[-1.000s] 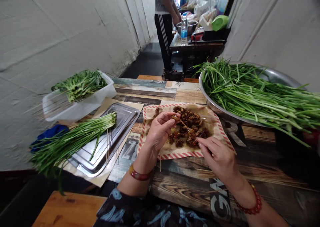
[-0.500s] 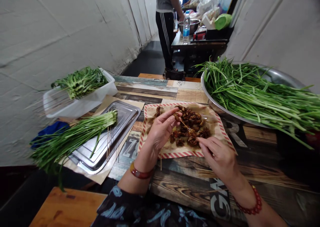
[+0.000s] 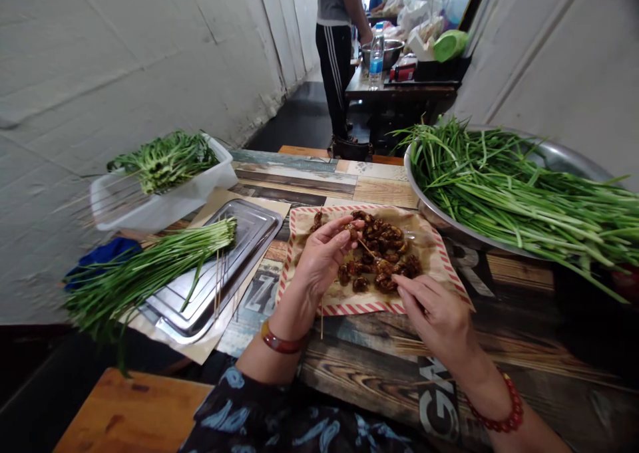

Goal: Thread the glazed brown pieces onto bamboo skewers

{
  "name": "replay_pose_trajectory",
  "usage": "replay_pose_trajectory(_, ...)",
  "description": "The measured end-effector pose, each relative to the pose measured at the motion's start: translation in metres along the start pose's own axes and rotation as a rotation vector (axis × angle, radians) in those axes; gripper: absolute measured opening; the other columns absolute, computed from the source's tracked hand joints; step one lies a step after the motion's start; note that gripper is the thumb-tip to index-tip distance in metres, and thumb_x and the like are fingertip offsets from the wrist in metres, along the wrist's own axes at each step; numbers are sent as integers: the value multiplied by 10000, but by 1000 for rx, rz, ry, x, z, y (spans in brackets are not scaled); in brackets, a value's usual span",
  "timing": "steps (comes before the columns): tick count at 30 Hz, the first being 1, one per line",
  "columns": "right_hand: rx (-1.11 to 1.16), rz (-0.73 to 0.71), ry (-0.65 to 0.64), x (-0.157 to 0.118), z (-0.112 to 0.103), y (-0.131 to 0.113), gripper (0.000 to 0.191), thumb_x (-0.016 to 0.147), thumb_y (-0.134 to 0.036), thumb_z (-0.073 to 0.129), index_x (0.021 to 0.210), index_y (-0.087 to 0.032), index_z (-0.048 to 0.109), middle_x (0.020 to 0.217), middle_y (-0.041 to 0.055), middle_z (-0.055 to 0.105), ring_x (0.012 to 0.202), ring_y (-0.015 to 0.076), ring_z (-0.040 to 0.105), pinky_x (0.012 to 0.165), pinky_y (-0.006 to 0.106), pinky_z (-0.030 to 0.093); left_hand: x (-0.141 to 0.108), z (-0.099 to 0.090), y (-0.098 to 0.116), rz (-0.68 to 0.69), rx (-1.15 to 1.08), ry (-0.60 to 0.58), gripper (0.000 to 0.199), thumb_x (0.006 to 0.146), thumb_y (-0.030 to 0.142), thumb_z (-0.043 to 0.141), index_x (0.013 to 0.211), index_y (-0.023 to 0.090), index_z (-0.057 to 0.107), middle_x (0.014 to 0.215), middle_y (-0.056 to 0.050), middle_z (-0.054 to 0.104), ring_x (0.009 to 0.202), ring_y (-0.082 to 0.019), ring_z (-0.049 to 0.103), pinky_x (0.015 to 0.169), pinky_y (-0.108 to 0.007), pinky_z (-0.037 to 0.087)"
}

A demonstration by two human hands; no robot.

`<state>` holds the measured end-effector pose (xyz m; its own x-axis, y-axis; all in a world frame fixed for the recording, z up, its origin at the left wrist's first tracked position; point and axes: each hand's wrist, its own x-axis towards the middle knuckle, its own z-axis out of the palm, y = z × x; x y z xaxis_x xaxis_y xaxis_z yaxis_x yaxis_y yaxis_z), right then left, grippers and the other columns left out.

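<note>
Left grip (image 3: pixel 322 255) barely shifted | brown morsel (image 3: pixel 352 231) seemingly pinched at its fingertips

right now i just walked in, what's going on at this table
A person has both bare hands over paper heaped with glossy brown pieces. The left hand pinches one piece, and a thin stick runs from there toward the right hand. The right hand is at the near side of the heap; whether it grips the stick is hard to tell. Green stalks lie across a metal tray on the left, and more greens fill a metal bowl on the right.
</note>
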<state>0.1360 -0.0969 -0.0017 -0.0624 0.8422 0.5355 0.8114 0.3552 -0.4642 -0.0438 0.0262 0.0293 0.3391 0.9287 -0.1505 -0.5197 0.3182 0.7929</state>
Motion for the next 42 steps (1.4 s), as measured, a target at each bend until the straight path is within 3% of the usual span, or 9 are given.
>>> replay_pose_trajectory(9,27,6,-6,0,0,0,247,935,-149,513,1131,-185,658,864,51,702,739,140,670,722,277,545,2,-1,-3,32,15,25,363,649,169,820,999,172,724,1038,-75,743,794,-107,659,639,-189,465)
replay_pose_trajectory(32,36,-45,20,3,0,-1,231,920,-96,530,1106,-126,665,819,55,677,722,133,649,689,260,514,-3,3,-4,130,130,4,341,687,162,789,1020,197,725,1058,-63,736,877,-126,661,708,-209,468)
replay_pose_trajectory(42,37,-36,58,2,3,-2,226,922,-106,530,1106,-152,654,852,56,693,754,141,658,695,262,530,-7,9,-12,88,157,-41,326,677,168,795,996,188,728,1021,-69,744,910,-144,657,724,-216,470)
